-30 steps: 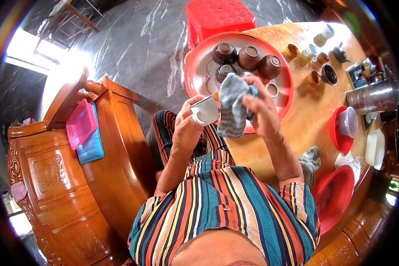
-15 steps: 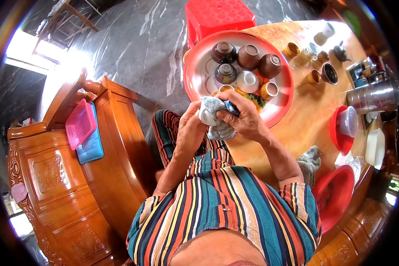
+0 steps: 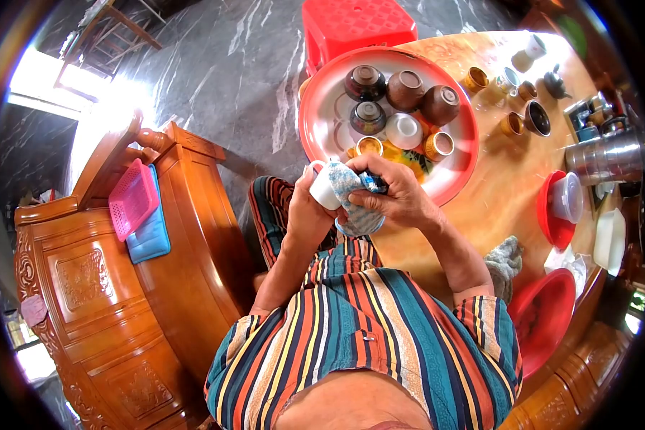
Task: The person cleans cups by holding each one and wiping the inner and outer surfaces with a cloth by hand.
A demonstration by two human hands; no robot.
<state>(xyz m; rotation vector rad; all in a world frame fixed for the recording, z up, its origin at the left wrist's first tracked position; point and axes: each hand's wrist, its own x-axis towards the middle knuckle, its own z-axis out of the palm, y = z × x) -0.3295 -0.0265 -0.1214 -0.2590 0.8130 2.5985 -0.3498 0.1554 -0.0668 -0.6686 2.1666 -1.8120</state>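
Note:
My left hand [image 3: 306, 214] is closed around a small white cup [image 3: 324, 192], held just in front of my body near the tray's lower edge. A blue-and-white cloth [image 3: 351, 199] is gripped in my right hand [image 3: 396, 192] and pressed against the cup's open side, covering part of it. Just beyond my hands lies a red-rimmed round tray [image 3: 468, 154]. On it stand several upturned dark bowls [image 3: 406, 89], a white cup [image 3: 403, 131] turned upside down, and yellow-brown cups [image 3: 438, 146].
Several cups and a dark bowl [image 3: 537, 118] stand on the wooden table [image 3: 444, 229] to the right. A grey cloth [image 3: 504, 261] and a red basin [image 3: 545, 319] lie nearer me. A red stool [image 3: 358, 29] is behind the tray; a wooden chair [image 3: 186, 236] stands left.
The white cup has turned in my left hand, so more of its side shows. My hands have dropped slightly, uncovering a yellow cup on the tray.

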